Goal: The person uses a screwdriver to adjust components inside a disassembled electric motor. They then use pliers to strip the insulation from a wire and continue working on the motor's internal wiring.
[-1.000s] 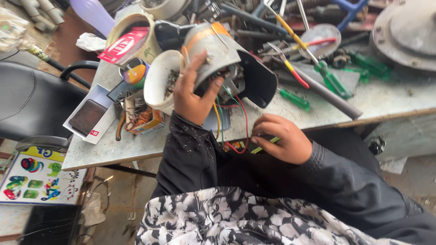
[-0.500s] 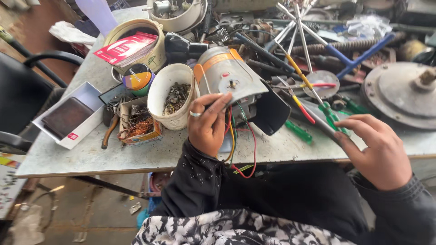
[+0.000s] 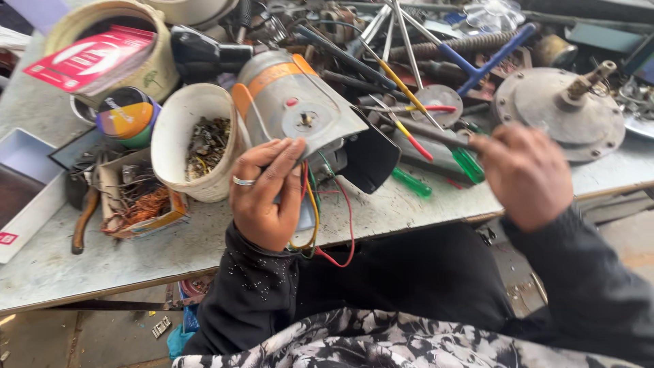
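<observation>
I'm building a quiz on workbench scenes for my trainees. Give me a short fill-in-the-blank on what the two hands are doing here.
1. The left hand holds a grey motor wrapped with an ______ band.
2. The right hand grips a screwdriver with a ______ handle.
3. Left of the motor stands a white tub filled with small ______ parts.
4. Red, yellow and green ______ hang from the motor beside the left hand.

Missing words: orange; green; metal; wires

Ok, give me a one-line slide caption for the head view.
Left hand steadies a grey metal motor with an orange band on a cluttered workbench; right hand grips a green-handled screwdriver.
</observation>
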